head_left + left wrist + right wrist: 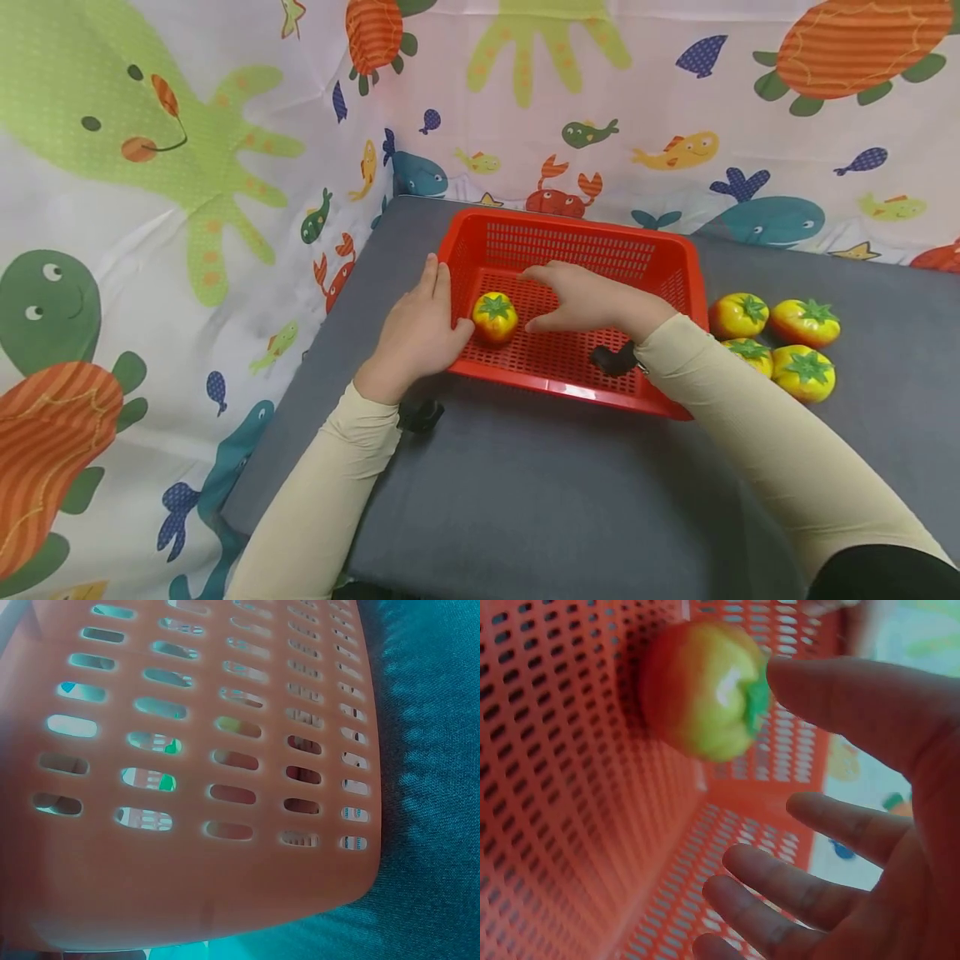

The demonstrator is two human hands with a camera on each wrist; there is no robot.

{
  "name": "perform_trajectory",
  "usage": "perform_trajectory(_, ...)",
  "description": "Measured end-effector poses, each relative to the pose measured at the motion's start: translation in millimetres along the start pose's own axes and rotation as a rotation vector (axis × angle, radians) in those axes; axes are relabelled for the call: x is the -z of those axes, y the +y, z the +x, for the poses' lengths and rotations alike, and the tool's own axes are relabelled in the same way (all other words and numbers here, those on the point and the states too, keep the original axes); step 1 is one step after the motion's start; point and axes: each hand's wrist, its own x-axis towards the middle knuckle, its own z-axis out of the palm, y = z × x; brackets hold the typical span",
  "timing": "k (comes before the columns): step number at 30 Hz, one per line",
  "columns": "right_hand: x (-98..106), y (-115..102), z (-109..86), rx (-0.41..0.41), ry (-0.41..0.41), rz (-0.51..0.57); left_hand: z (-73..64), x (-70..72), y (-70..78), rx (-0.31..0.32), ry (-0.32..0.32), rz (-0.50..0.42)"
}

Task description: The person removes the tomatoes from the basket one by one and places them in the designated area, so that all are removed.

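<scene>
A red plastic basket with slotted walls stands on the grey table. One yellow-and-red toy tomato with a green leafy top sits inside it, near the left end. My left hand holds the basket's left side, thumb over the rim and fingers stretched along it. Inside the basket, my right hand hovers just right of the tomato, fingers apart and holding nothing. The right wrist view shows its thumb near the tomato's green top. The basket's outer wall fills most of the left wrist view.
Several more toy tomatoes lie grouped on the table right of the basket, partly behind my right forearm. A sea-animal printed cloth hangs along the back and left. Dark wrist cameras sit under both wrists.
</scene>
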Motion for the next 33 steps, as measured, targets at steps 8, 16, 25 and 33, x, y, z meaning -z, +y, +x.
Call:
perform_trajectory(8,-13,-7,21.9,0.006,-0.058,0.001,0.8,-1.1,0.7,-0.006,-0.002,0.003)
perform_trajectory(16,-22,-9,38.4,0.046,-0.065,0.005,0.3,-1.1,1.6,-0.017,0.004,0.0)
perform_trajectory(25,-18,-6,37.4,0.062,-0.054,0.005,-1.0,1.0,4.6,-0.011,0.008,-0.009)
perform_trajectory(33,4,-2,8.9,-0.005,0.013,0.007,-2.5,0.6,6.0,0.011,0.0,-0.004)
